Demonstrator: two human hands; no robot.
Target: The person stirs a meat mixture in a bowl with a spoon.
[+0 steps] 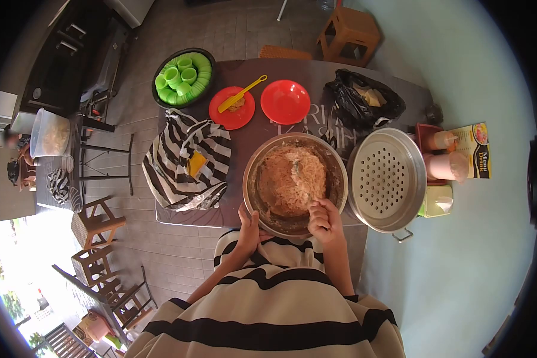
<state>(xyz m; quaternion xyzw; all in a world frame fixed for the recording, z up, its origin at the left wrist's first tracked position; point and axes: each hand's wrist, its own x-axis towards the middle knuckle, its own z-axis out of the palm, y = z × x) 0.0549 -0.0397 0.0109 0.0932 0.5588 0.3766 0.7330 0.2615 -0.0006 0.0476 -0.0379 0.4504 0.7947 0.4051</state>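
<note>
A large metal bowl (251, 170) at the table's near edge holds a pinkish, pasty mixture (292, 173). My left hand (249, 231) rests against the bowl's lower left rim, thumb on the outside and fingers partly hidden beneath. Over the lower right rim, my right hand (325, 219) is closed around the handle of a utensil whose far end is sunk in the mixture. Right beside the bowl stands a perforated steamer pan (388, 179). To the left lies a black-and-white striped plastic bag (188, 161) with a yellow patch on it.
Behind the bowl are a red plate (285, 102), another red plate (231, 119) with a yellow spatula (242, 94), green cups (185, 74) in a black basin and a black plastic bag (391, 104). Sauce bottles (447, 166) and a menu stand by the right wall.
</note>
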